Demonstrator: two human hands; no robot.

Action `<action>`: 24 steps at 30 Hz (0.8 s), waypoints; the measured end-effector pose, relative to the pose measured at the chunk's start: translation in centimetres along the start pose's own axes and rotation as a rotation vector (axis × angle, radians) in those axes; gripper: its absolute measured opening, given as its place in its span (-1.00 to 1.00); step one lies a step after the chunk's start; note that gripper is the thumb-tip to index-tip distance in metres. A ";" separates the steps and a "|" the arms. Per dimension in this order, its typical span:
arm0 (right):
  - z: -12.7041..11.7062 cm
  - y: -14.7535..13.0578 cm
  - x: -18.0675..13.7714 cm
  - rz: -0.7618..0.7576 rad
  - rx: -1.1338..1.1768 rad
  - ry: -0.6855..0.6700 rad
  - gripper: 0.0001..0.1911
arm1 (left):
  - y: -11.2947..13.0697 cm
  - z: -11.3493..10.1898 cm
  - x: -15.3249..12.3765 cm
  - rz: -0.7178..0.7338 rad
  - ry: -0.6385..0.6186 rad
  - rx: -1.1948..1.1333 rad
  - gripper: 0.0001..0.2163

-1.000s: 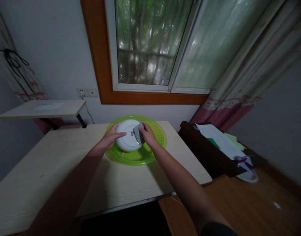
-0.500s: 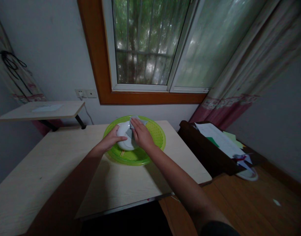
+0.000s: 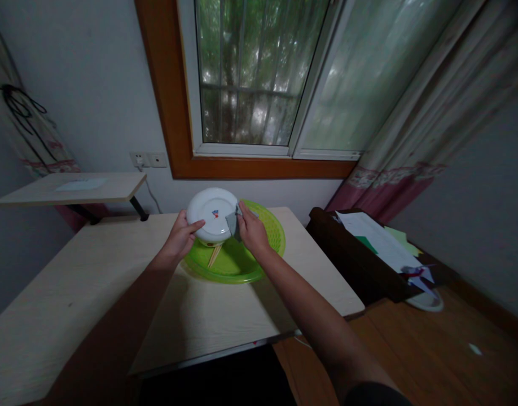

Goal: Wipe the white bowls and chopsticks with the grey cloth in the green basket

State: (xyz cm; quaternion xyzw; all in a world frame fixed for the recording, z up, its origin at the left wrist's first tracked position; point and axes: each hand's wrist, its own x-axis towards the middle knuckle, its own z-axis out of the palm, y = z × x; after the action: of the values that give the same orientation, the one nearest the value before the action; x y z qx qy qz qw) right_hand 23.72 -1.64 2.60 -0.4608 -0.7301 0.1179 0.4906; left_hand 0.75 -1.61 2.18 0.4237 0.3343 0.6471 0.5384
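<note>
A white plate (image 3: pixel 210 210) is raised over the green plastic basket (image 3: pixel 231 276), its underside with a small printed mark turned toward me. My left hand (image 3: pixel 180 234) is closed on the plate's left edge, thumb across the underside. At the plate's right edge my right hand (image 3: pixel 253 228) holds a grey cloth (image 3: pixel 232 224), which touches the plate. Under the plate a bowl-like rim shows in part. Wooden chopsticks (image 3: pixel 215 256) lie in the basket just below it.
The basket stands on a pale wooden table (image 3: pixel 225 316). A small raised shelf (image 3: pixel 73 189) sits at the left, near a wall socket (image 3: pixel 148 160). To the right, a dark wooden cabinet (image 3: pixel 339 248) carries papers (image 3: pixel 373 242). A window and curtains are behind.
The plate has been lifted and tipped to the upper left, so its underside now faces me and the chopsticks show more. The cloth has moved from the plate's surface to its right edge.
</note>
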 end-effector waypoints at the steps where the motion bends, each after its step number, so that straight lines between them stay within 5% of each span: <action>1: 0.0 0.0 0.0 0.034 -0.038 -0.012 -0.47 | 0.0 -0.1 0.1 0.018 0.021 -0.020 -0.45; 14: -1.4 -2.3 0.2 0.217 -0.723 -0.380 -0.56 | -0.1 -0.3 1.0 0.081 0.124 -0.082 -0.45; 21: -3.6 -0.6 0.6 0.379 -0.759 -0.715 -0.33 | 1.6 -0.4 0.5 0.155 0.065 0.146 -0.40; 24: -4.7 0.3 0.9 0.479 -0.692 -0.752 -0.24 | 2.2 -0.8 0.0 0.166 0.023 0.324 -0.41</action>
State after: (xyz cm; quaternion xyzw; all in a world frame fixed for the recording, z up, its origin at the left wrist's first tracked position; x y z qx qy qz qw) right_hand 27.71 -2.06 5.27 -0.6739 -0.7259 0.1357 -0.0236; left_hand -0.90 -2.00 3.75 0.5237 0.4043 0.6317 0.4039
